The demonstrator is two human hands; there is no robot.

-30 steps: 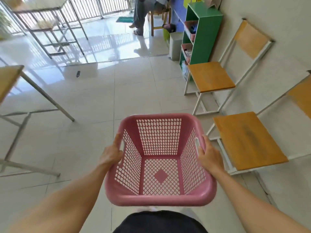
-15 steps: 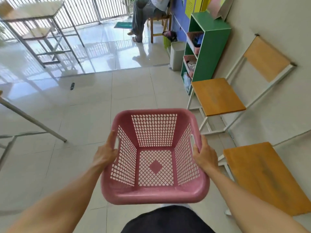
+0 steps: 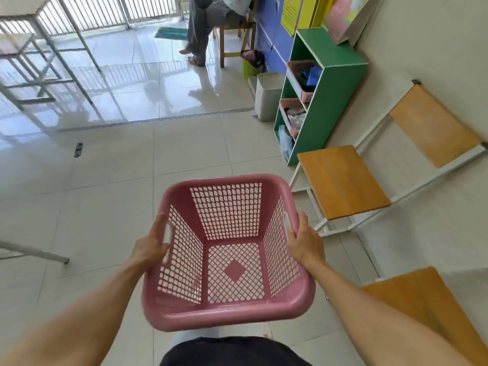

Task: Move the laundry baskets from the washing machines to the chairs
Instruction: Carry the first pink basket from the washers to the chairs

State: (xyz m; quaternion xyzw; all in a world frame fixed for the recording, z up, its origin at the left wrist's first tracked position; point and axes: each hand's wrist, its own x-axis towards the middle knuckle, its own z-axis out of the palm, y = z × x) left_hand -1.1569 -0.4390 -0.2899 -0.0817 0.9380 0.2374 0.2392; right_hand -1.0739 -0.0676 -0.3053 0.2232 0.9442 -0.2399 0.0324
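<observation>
I carry an empty pink laundry basket [image 3: 229, 317] in front of my body, above the tiled floor. My left hand [image 3: 150, 248] grips its left handle and my right hand [image 3: 306, 241] grips its right handle. Two chairs with orange wooden seats and white metal frames stand against the right wall. The far chair [image 3: 342, 180] is ahead and right of the basket. The near chair [image 3: 427, 302] is at my right, partly behind my right forearm. No washing machine is in view.
A green shelf unit [image 3: 323, 101] with pink bins stands beyond the far chair, a grey bin [image 3: 268, 97] beside it. A person sits on a wooden chair [image 3: 232, 30] at the back. Metal table legs [image 3: 34, 253] stand at left, a metal rack [image 3: 45, 62] at back left.
I have walked forward with the basket. The near chair has slid back to my right side and the far chair has come closer. Both hands keep their hold.
</observation>
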